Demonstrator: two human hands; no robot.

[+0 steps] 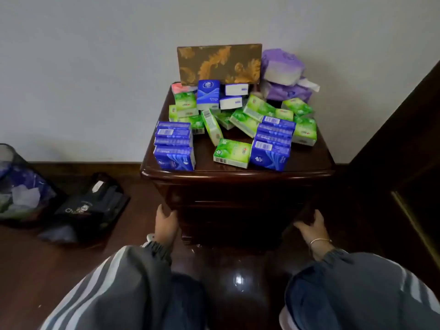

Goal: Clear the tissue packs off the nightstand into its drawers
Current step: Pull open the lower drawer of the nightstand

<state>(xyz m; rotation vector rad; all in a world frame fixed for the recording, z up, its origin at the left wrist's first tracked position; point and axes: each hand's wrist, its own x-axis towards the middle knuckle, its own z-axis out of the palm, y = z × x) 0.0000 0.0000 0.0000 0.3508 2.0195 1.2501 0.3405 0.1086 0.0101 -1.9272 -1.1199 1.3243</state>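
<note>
striped sleeves [114, 282] below upright blue packs [175, 145]

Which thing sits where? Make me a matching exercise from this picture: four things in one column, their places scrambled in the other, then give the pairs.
Things
1. gold patterned box
2. purple packs
3. waste bin
4. black bag

Places
A. on the floor, at the picture's far left edge
B. back right corner of the nightstand top
C. upright at the back middle of the nightstand top, by the wall
D. on the floor, nearer the nightstand's left side

Pairs: 1-C, 2-B, 3-A, 4-D
</note>
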